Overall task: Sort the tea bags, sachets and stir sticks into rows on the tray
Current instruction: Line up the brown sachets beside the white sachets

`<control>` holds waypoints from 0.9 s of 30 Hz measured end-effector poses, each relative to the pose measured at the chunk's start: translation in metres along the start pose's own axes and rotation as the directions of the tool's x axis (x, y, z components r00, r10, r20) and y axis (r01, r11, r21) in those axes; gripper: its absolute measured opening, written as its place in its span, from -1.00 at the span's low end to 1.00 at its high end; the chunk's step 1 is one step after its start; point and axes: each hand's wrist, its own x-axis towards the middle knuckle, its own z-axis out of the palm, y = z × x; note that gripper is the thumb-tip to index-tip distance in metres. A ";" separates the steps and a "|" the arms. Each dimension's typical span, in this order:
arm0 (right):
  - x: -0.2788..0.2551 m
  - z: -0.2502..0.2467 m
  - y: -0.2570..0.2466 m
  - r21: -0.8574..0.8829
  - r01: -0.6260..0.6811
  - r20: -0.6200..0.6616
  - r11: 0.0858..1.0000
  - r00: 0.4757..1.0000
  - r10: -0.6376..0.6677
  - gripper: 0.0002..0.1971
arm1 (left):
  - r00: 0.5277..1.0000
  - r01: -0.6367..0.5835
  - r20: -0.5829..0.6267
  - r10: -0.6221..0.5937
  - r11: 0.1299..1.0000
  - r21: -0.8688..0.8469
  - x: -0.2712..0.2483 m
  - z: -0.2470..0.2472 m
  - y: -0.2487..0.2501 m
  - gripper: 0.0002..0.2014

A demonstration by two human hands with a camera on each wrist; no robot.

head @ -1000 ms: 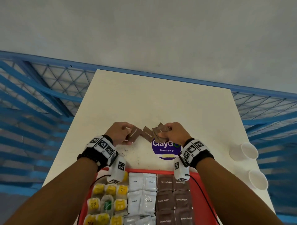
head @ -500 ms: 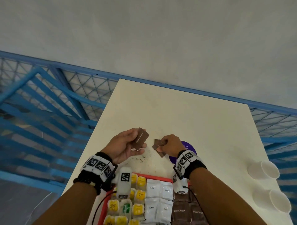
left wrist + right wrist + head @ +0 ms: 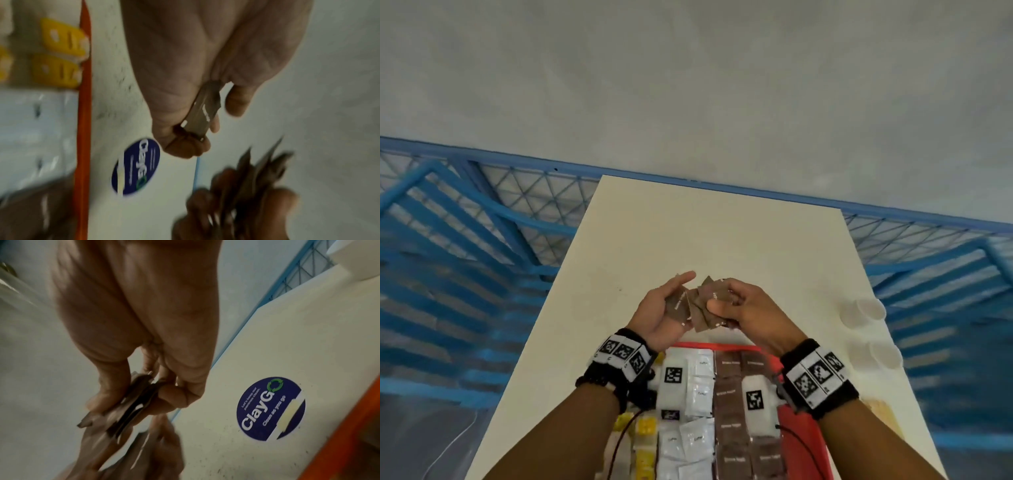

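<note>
Above the cream table, just beyond the red tray (image 3: pixel 803 425), both hands are held up close together. My left hand (image 3: pixel 677 298) pinches one brown sugar sachet (image 3: pixel 677 306) (image 3: pixel 202 113) between thumb and fingers. My right hand (image 3: pixel 719 305) grips a fanned bundle of several brown sachets (image 3: pixel 703 310) (image 3: pixel 131 402), whose edges touch or overlap the left hand's sachet. On the tray lie columns of yellow tea bags (image 3: pixel 645 428), white coffee sachets (image 3: pixel 698 387) and brown sugar sachets (image 3: pixel 729 394). No stir sticks are visible.
Two white paper cups (image 3: pixel 863 310) lie on the table's right side. A round blue ClayGo sticker (image 3: pixel 271 408) is on the table beside the tray rim (image 3: pixel 359 418). Blue metal railing surrounds the table. Dark crumbs speckle the tabletop near the tray.
The hands were apart half a second ago and have come together; the left hand's sachet now meets the right hand's bundle. Both hands sit higher and nearer the tray.
</note>
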 end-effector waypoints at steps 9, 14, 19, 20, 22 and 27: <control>-0.062 0.001 0.001 -0.442 -0.027 -0.329 0.897 0.935 -0.135 -0.52 | 0.991 0.063 0.110 -0.072 0.995 0.083 -0.037 0.060 -0.061 -0.64; -0.087 -0.016 0.003 -0.609 0.060 -0.257 0.791 0.928 -0.269 -0.34 | 0.980 0.139 0.078 -0.184 0.907 0.398 -0.049 0.067 -0.067 -0.55; -0.101 -0.023 0.011 -0.588 0.056 -0.276 0.807 0.924 -0.264 -0.66 | 0.937 0.188 0.130 -0.325 0.779 0.598 -0.057 0.070 -0.065 -0.35; -0.101 -0.026 0.014 -0.563 0.055 -0.299 0.825 0.916 -0.266 -0.68 | 0.927 0.193 0.146 -0.344 0.775 0.602 -0.057 0.069 -0.065 -0.34; -0.104 -0.031 0.017 -0.504 0.056 -0.321 0.862 0.914 -0.247 -0.74 | 0.912 0.192 0.177 -0.370 0.765 0.615 -0.057 0.066 -0.064 -0.42; -0.109 -0.039 0.022 -0.341 0.022 -0.361 0.940 0.920 -0.153 -0.89 | 0.956 0.061 0.171 -0.240 0.728 0.683 -0.059 0.060 -0.067 -0.64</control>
